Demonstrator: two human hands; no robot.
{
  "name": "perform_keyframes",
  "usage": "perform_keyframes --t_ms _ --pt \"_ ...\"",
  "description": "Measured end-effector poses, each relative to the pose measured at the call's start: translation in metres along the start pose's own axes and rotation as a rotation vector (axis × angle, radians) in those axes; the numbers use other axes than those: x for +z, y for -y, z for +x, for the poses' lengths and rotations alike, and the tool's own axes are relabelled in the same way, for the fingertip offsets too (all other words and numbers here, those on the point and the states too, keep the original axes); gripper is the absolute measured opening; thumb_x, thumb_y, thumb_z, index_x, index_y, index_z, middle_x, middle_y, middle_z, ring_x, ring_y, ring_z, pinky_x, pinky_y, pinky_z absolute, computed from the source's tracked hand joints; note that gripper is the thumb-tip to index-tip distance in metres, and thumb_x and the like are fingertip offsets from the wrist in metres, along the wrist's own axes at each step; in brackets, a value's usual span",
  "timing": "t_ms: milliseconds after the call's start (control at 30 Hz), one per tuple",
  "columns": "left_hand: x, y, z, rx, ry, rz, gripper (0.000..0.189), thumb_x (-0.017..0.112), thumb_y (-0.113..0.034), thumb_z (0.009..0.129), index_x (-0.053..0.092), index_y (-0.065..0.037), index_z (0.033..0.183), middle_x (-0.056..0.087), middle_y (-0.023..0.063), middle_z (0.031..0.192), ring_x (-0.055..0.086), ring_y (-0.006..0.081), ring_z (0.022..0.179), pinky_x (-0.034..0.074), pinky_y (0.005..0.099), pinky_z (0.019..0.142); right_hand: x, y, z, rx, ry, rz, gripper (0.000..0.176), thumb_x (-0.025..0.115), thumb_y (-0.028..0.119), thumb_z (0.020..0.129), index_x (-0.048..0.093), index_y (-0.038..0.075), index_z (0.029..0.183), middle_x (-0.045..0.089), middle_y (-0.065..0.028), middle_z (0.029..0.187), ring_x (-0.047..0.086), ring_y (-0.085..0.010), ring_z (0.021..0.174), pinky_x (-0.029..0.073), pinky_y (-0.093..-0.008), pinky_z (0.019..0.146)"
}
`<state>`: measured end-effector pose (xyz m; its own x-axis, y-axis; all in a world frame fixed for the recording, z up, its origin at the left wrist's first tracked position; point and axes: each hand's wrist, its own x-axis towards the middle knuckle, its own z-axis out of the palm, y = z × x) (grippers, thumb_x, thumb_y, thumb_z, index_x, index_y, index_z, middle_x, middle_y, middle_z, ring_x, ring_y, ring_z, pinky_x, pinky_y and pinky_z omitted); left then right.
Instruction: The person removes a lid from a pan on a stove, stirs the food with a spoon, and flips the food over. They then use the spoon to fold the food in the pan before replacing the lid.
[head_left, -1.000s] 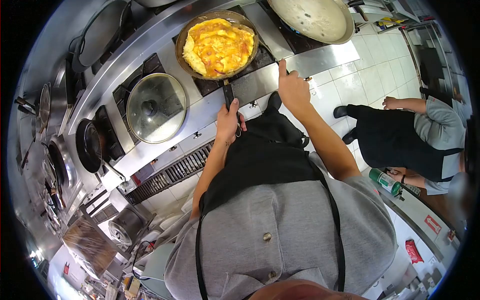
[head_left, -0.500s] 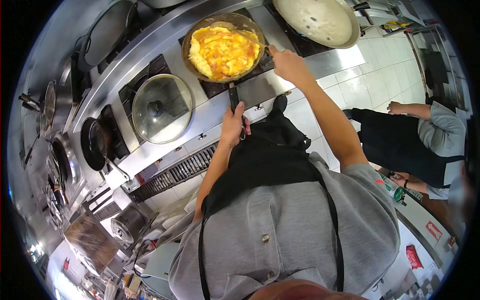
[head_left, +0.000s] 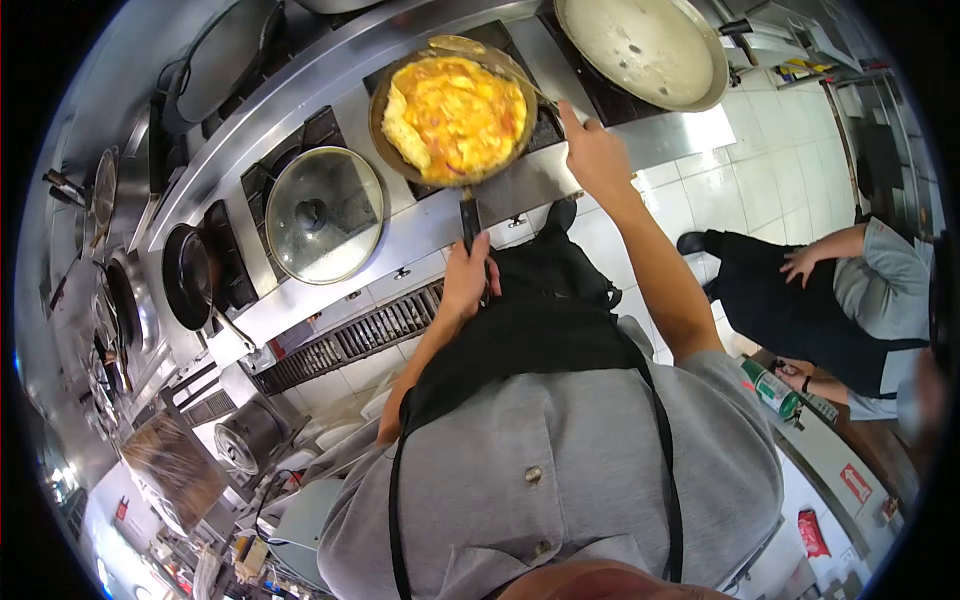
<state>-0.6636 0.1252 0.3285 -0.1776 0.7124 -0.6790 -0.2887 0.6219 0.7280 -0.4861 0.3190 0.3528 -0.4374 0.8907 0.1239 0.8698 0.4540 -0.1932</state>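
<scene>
Yellow egg is filling the pan near the front edge of the stove. The left hand is gripping the black handle; the right hand is clasping a utensil at the far rim.

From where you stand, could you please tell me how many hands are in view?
4: the left hand on the pan handle, the right hand on a utensil, a co-worker's hand against a black apron, and their other hand beside a green bottle.
</scene>
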Motion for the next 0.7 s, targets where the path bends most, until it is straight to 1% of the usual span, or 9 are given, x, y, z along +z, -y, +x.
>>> perform_keyframes --t_ms 33,100,133,167,200,367,467,700 --pt "0.001 -0.001 -0.003 0.009 -0.006 -0.002 0.029 0.050 -0.031 0.098 0.045 -0.003 0.094 0.050 0.0075 0.057 0.047 0.0176 0.038 0.041 0.0323 0.034 0.000 -0.002 -0.002 0.025 -0.034 0.003 0.059 0.058 0.009 0.075 0.048 0.015 0.132 0.062 -0.0190 0.082 0.065 -0.0366 0.063 0.053 -0.0472 0.057" --pt "0.000 0.000 -0.009 0.012 0.005 -0.015 0.033 0.051 -0.034 0.097 0.045 -0.002 0.091 0.048 0.0070 0.056 0.046 0.0171 0.038 0.041 0.0309 0.035 -0.006 -0.001 -0.002 0.045 -0.033 0.023 0.058 0.058 0.009 0.075 0.048 0.015 0.132 0.062 -0.0186 0.080 0.064 -0.0366 0.061 0.052 -0.0477 0.055" --pt "-0.001 0.004 -0.005 0.040 -0.030 0.004 0.032 0.051 -0.033 0.097 0.045 -0.002 0.090 0.048 0.0067 0.057 0.047 0.0169 0.038 0.041 0.0306 0.035 -0.005 -0.002 -0.002 0.068 -0.023 0.041 0.052 0.056 0.013 0.082 0.048 0.017 0.133 0.062 -0.0189 0.079 0.064 -0.0384 0.064 0.051 -0.0496 0.057" --pt "-0.001 0.003 -0.012 0.021 -0.030 0.003 0.032 0.051 -0.033 0.097 0.045 -0.002 0.090 0.048 0.0067 0.057 0.047 0.0169 0.038 0.041 0.0306 0.035 -0.004 -0.004 -0.006 0.091 -0.010 0.057 0.047 0.054 0.016 0.089 0.047 0.018 0.135 0.062 -0.0192 0.079 0.063 -0.0402 0.067 0.049 -0.0516 0.059" --pt "0.000 -0.003 -0.014 0.002 -0.023 -0.029 0.030 0.050 -0.032 0.097 0.045 -0.003 0.092 0.049 0.0068 0.057 0.047 0.0166 0.038 0.042 0.0307 0.035 -0.004 -0.005 -0.007 0.086 -0.006 0.074 0.043 0.052 0.022 0.092 0.047 0.019 0.135 0.062 -0.0195 0.079 0.062 -0.0408 0.066 0.049 -0.0519 0.059" --pt "0.000 -0.021 -0.027 -0.028 -0.020 -0.040 0.030 0.051 -0.032 0.098 0.044 -0.003 0.096 0.049 0.0062 0.058 0.047 0.0157 0.039 0.042 0.0301 0.035 0.001 -0.002 -0.010 0.117 0.020 0.097 0.043 0.054 0.020 0.091 0.049 0.020 0.134 0.062 -0.0194 0.079 0.062 -0.0400 0.067 0.048 -0.0512 0.060" --pt "0.002 -0.018 -0.025 -0.022 -0.031 -0.049 0.031 0.052 -0.033 0.097 0.043 -0.003 0.096 0.049 0.0062 0.058 0.047 0.0157 0.039 0.042 0.0303 0.036 0.006 -0.002 -0.010 0.118 0.011 0.116 0.043 0.054 0.019 0.091 0.051 0.021 0.133 0.062 -0.0191 0.077 0.062 -0.0394 0.067 0.048 -0.0510 0.060" --pt "0.006 -0.044 -0.038 -0.071 0.005 -0.122 0.030 0.052 -0.033 0.097 0.043 -0.004 0.095 0.051 0.0067 0.061 0.048 0.0153 0.040 0.043 0.0306 0.036 0.007 -0.004 -0.018 0.110 -0.024 0.144 0.041 0.055 0.018 0.090 0.053 0.019 0.131 0.062 -0.0195 0.076 0.061 -0.0401 0.067 0.047 -0.0507 0.061"
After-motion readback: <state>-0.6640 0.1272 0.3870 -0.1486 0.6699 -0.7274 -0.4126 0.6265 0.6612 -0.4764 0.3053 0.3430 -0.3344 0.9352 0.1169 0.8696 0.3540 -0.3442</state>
